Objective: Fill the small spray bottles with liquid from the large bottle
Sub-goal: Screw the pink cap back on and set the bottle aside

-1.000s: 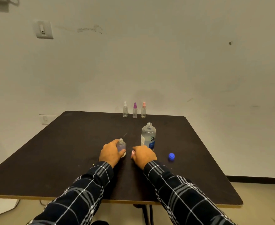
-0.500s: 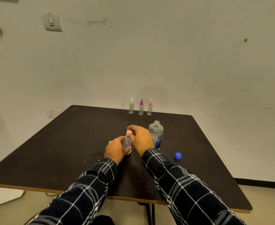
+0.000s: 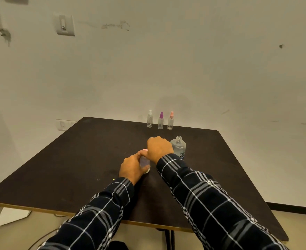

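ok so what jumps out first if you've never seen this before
The left hand grips a small bottle mid-table while the right hand holds its pink top. Just right of them stands a large clear bottle with no cap, and three small spray bottles line the far edge of the dark table.

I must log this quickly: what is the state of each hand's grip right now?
Left grip: holds the small clear plastic spray bottle.
Right grip: curled on that bottle's pink spray cap, apparently pinching it.
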